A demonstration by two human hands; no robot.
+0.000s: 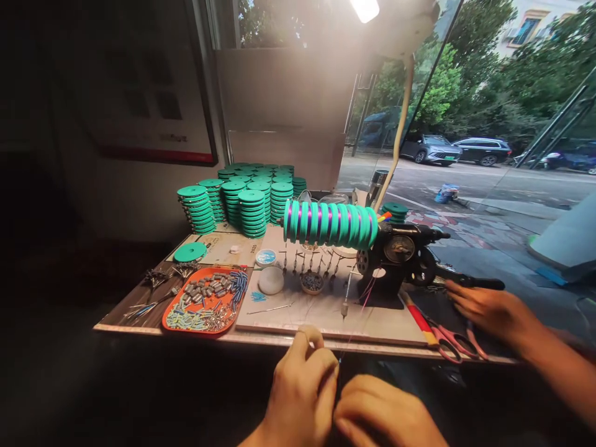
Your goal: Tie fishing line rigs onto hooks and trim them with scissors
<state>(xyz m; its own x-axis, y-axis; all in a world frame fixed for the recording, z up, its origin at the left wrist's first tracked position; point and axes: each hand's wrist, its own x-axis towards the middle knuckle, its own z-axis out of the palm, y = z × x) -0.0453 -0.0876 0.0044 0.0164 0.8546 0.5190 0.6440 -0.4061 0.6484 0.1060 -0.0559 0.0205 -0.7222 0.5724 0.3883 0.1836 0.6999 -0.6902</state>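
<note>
At the front edge of the table my left hand is closed, thumb and fingers pinched on a thin fishing line. Close to it on the right is my right hand, its fingers curled together; what they hold is hidden. The line runs up toward a metal swivel-like fitting hanging by the winder. A row of green foam line spools, wound with purple line, sits on the shaft of the black winding machine. Pink line trails down from the machine.
Another person's hand reaches in from the right beside a black handle. Scissors lie near the right front edge. An orange tray of sinkers and small parts sits left, with stacked green spools behind. A lamp shines overhead.
</note>
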